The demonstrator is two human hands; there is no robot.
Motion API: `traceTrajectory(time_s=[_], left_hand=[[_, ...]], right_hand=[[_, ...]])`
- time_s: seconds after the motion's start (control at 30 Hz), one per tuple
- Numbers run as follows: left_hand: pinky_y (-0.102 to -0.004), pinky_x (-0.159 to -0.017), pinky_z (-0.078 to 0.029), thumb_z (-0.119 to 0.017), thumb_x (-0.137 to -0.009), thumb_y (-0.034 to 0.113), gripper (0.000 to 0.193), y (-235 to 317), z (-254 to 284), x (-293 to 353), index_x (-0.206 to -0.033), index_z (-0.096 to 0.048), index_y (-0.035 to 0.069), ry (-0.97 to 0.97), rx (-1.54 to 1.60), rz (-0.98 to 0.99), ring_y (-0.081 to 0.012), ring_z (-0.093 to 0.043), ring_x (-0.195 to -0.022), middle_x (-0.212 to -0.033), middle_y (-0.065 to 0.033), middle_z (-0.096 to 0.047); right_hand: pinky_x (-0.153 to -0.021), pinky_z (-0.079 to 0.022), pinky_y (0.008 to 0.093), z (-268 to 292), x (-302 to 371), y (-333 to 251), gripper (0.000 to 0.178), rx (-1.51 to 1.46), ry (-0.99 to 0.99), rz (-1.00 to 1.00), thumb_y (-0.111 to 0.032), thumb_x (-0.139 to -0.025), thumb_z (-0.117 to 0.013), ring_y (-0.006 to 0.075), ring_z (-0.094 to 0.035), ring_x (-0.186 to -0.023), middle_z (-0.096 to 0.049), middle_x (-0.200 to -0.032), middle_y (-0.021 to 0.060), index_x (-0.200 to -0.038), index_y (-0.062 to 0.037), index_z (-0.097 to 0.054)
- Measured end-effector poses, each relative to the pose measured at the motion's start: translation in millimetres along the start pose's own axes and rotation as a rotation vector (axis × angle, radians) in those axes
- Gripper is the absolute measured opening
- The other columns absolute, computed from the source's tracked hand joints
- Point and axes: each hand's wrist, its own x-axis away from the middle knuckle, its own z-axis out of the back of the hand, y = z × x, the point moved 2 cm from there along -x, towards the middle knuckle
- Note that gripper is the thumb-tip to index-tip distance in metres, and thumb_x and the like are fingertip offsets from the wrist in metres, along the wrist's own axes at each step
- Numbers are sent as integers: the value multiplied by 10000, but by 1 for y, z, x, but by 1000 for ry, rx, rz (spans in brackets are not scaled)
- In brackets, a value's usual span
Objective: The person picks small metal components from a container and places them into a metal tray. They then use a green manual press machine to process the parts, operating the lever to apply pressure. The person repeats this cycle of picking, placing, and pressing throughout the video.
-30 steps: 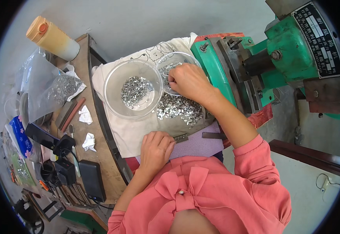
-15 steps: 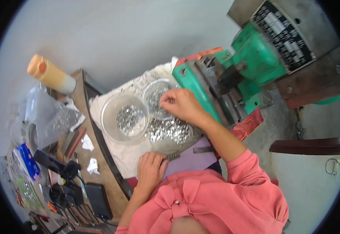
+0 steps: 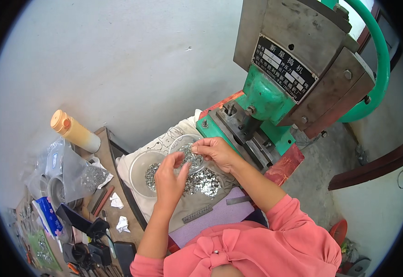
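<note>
The left hand (image 3: 169, 181) is held loosely cupped near the right hand (image 3: 216, 153), which is drawn into a pinch.

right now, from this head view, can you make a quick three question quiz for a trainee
1. Which hand is nearer the green-and-grey metal press?
2. True or false: neither hand touches the dark ribbed metal strip.
3. How many clear round plastic tubs sit on the cream cloth?

Key:
1. The right hand.
2. True.
3. Two.
</note>
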Motion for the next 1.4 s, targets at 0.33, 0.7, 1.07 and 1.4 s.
traceTrajectory(time_s=[0.33, 0.7, 1.07, 1.4], left_hand=[[-312, -763, -595, -765, -863, 60, 255, -13, -28, -10, -1080, -675, -40, -12, 252, 177, -195, -745, -807, -939, -154, -759], [-252, -681, -541, -732, -896, 48, 132, -22, -21, -15, -992, -760, -40, -19, 229, 202, -94, -681, -733, -815, -78, -751], [-244, -711, -547, -701, -885, 25, 77, -20, -14, -22, -912, -707, -47, -53, 346, 287, -99, -682, -742, -823, -79, -736], [-225, -701, -533, -705, -901, 37, 70, -35, -13, -15, -935, -662, -6, -18, 826, 485, -101, -660, -757, -861, -60, -701]], right_hand=[[-596, -433, 171, -5, 6, 14, 116, -181, 29, -57, -170, -936, -733, 18, -535, -672, -669, -860, -42, -986, -65, -725], [-633, -510, 212, -10, 5, 19, 156, -104, 58, 14, -168, -964, -695, 65, -594, -689, -696, -861, 8, -1010, -25, -733], [-674, -563, 247, -22, 12, 13, 227, 126, 119, 117, -155, -1005, -639, 66, -608, -728, -718, -907, 36, -1136, 9, -726], [-650, -513, 217, -32, 15, 13, 266, 274, 132, 326, -162, -947, -720, 64, -619, -731, -740, -930, 45, -1171, -20, -744]])
